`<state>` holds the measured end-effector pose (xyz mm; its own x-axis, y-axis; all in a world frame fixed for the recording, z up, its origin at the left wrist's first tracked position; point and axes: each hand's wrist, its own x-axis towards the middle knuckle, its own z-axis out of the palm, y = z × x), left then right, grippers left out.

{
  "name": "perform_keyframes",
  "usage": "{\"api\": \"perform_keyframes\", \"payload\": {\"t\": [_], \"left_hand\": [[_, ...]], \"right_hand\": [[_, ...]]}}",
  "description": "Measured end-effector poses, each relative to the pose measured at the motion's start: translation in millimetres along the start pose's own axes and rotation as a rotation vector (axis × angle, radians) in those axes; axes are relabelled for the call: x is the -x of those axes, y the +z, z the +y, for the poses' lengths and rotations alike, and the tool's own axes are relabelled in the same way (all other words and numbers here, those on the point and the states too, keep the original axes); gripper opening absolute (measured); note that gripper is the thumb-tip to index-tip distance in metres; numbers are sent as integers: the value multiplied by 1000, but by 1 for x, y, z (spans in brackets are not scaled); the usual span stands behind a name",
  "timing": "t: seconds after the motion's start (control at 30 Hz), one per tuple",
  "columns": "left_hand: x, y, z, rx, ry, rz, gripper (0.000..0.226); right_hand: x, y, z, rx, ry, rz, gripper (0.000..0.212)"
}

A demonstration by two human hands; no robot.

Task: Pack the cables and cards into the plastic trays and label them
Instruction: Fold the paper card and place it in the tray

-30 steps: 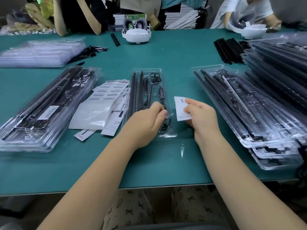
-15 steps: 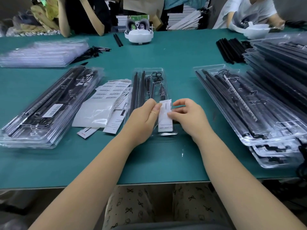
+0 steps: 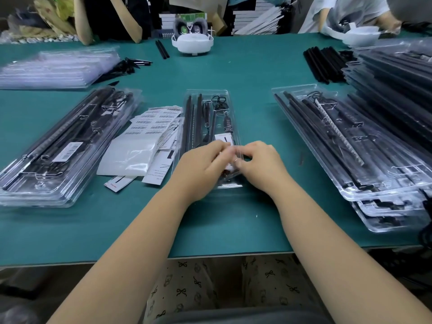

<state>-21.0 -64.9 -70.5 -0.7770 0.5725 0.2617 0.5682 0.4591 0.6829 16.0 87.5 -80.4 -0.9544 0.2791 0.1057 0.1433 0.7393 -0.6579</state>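
Two hands meet over the near end of a clear plastic tray (image 3: 208, 113) that lies lengthwise in the middle of a teal-green desk (image 3: 233, 69). In the tray are long black rods, a coiled black cable at the far end, and a small white card (image 3: 223, 138) with a black mark and a thin red line; its print is too small to read. The left hand (image 3: 198, 167) has curled fingers on the card's near edge, its grip narrow; the right hand (image 3: 259, 163) pinches something small and pale just beside it, blurred, so I cannot tell what it holds beyond the card's edge.

Left of the tray, touching it, lies a loose heap of barcode label sheets (image 3: 152, 126), white bags and more cards. Further left is a stack of filled trays (image 3: 60, 148), the top one bearing a barcode sticker. On the right stand more filled trays (image 3: 346, 146), stacked, with taller piles behind. Far left is a pile of empty clear trays (image 3: 53, 69); loose black rods (image 3: 320, 64) lie far right. A white headset (image 3: 192, 42) sits at the far edge, where other people are seated before stacked boxes.
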Motion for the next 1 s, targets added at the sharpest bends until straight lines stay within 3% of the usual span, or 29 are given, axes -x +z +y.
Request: {"api": "perform_keyframes", "payload": {"t": [0.07,0.13,0.23,0.33,0.47,0.63,0.73,0.87,1.0], "left_hand": [[-5,-2,-4,39,-66,-5,15],[-6,-1,-8,-74,-24,-23,35],[-6,0,-7,-134,33,-11,40],[-6,-1,-9,-106,39,-6,39],[-6,1,-8,-176,54,-12,36],[-8,2,-6,-311,74,-66,36],[-8,1,-6,-345,82,-88,39],[-9,0,-5,-388,133,-176,64],[-8,3,-4,-607,-35,-308,105]], "right_hand": [[2,-7,1,-93,-7,-44,18],[6,-12,4,-180,5,-61,14],[8,-14,5,-250,65,-7,9],[7,-14,5,-234,55,25,22],[12,-12,1,-215,61,13,18],[14,-12,1,-250,163,206,22],[14,-14,2,-177,156,191,23],[15,-8,1,-4,96,139,14],[16,-3,-2,61,55,131,32]]}}
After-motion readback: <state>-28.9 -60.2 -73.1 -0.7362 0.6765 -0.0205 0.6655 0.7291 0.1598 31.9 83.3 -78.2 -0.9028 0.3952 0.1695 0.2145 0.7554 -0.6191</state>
